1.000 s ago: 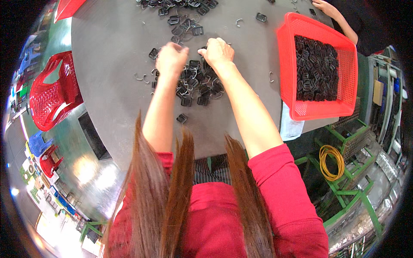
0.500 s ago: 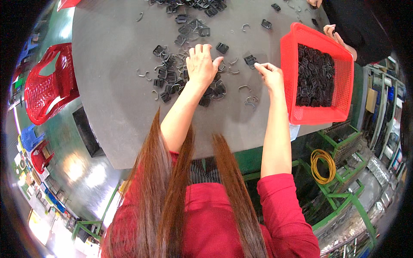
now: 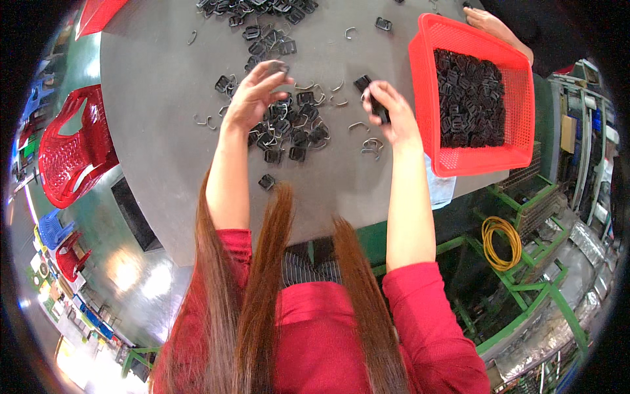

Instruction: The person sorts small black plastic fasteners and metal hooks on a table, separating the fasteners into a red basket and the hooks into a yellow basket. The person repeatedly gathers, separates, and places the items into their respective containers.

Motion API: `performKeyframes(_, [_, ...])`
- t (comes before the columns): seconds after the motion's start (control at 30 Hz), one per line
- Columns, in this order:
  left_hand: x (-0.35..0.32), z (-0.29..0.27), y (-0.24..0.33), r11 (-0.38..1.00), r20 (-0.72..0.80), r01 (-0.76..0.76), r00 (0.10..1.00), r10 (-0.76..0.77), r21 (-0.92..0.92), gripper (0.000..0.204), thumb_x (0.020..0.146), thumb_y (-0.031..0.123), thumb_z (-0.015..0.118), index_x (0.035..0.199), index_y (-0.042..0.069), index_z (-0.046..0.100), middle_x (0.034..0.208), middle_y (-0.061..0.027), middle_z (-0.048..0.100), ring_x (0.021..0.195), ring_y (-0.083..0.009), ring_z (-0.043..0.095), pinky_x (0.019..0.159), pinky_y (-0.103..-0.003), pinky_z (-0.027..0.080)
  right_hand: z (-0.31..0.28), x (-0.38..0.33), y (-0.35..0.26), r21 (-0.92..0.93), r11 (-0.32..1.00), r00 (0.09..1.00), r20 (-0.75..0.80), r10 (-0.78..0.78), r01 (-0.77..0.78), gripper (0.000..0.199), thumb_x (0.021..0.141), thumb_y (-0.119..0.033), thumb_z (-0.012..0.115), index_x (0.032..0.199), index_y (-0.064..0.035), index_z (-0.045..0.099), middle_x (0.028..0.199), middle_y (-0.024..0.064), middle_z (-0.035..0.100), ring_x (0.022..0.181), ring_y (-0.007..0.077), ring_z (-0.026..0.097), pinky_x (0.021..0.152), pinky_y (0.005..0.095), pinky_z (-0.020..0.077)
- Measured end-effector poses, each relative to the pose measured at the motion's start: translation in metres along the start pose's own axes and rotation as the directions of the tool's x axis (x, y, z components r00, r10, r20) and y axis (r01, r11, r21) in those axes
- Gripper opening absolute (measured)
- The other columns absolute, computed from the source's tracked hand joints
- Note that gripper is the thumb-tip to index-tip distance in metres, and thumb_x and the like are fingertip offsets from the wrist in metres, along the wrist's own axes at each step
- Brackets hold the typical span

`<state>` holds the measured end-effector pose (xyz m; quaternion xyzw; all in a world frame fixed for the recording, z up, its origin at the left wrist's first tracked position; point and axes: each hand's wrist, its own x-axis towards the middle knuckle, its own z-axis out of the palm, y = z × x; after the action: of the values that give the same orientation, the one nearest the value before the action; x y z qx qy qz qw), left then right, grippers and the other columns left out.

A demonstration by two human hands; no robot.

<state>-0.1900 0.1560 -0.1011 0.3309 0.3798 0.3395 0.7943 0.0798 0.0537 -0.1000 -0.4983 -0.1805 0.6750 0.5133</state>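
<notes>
My left hand (image 3: 252,98) is above the left edge of a loose pile of black plastic buckles (image 3: 298,138) and bent metal wire hooks. Its fingers are curled around a dark buckle (image 3: 279,67), blurred by motion. To the right, my right hand (image 3: 397,118) is closed on a black buckle (image 3: 379,110) between thumb and fingers. Another black buckle (image 3: 362,83) shows at its fingertips; I cannot tell whether it is held too. Loose wire hooks (image 3: 372,148) lie on the table below my right hand.
A red plastic basket (image 3: 428,105) full of black buckles (image 3: 469,98) stands at the right table edge. A co-worker's hand (image 3: 492,26) is behind it. More buckles (image 3: 262,8) lie at the far side of the grey table (image 3: 157,131). A red chair (image 3: 75,148) stands left.
My left hand has lifted off the pile, moved left and curled around a buckle. My right hand has turned and closed round a buckle. A single buckle now lies nearer me.
</notes>
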Motion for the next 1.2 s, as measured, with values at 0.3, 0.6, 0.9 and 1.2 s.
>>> performKeyframes(0.3, [-0.008, 0.032, -0.043, 0.108, -0.311, 0.294, 0.92, 0.239, 0.95, 0.045, 0.071, 0.039, 0.074, 0.1, 0.008, 0.057, 0.087, -0.0145, 0.066, 0.089, -0.0326, 0.063, 0.077, -0.042, 0.048, 0.032, 0.055, -0.018, -0.937, 0.059, 0.926, -0.348, -0.148, -0.343, 0.041, 0.066, -0.029, 0.08, 0.096, -0.0105, 0.059, 0.101, 0.0123, 0.065, 0.1, 0.0296, 0.061, 0.083, 0.0424, 0.0478])
performKeyframes(0.6, [0.003, 0.026, -0.038, 0.504, -0.341, 0.214, 0.923, 0.175, 0.837, 0.03, 0.07, 0.031, 0.074, 0.083, 0.006, 0.067, 0.075, -0.0063, 0.066, 0.07, -0.0151, 0.061, 0.067, -0.029, 0.048, 0.013, 0.051, -0.003, -0.947, 0.256, 0.974, -0.218, -0.059, -0.196, 0.031, 0.065, -0.027, 0.08, 0.088, -0.0109, 0.065, 0.1, 0.0131, 0.065, 0.098, 0.0287, 0.062, 0.084, 0.0391, 0.0488])
performKeyframes(0.9, [0.017, 0.206, -0.014, 0.642, -0.101, -0.116, 0.951, 0.291, 0.757, 0.026, 0.077, 0.023, 0.069, 0.09, 0.001, 0.066, 0.081, -0.0098, 0.066, 0.077, -0.015, 0.061, 0.071, -0.028, 0.049, 0.009, -0.074, -0.105, -0.921, 0.389, 0.778, -0.216, -0.589, 0.039, 0.021, 0.067, -0.015, 0.073, 0.082, -0.005, 0.063, 0.086, 0.0128, 0.066, 0.082, 0.0276, 0.064, 0.074, 0.0366, 0.0489])
performKeyframes(1.2, [-0.025, 0.177, -0.049, 0.381, -0.022, -0.251, 0.811, 0.584, 0.89, 0.034, 0.073, 0.017, 0.069, 0.104, 0.008, 0.058, 0.111, -0.0143, 0.055, 0.111, -0.0313, 0.047, 0.096, -0.042, 0.037, 0.004, -0.069, -0.123, -0.994, 0.014, 0.523, 0.046, -0.851, 0.11, 0.03, 0.076, -0.01, 0.065, 0.104, -0.0033, 0.058, 0.104, 0.0144, 0.055, 0.099, 0.0292, 0.053, 0.086, 0.0375, 0.0428])
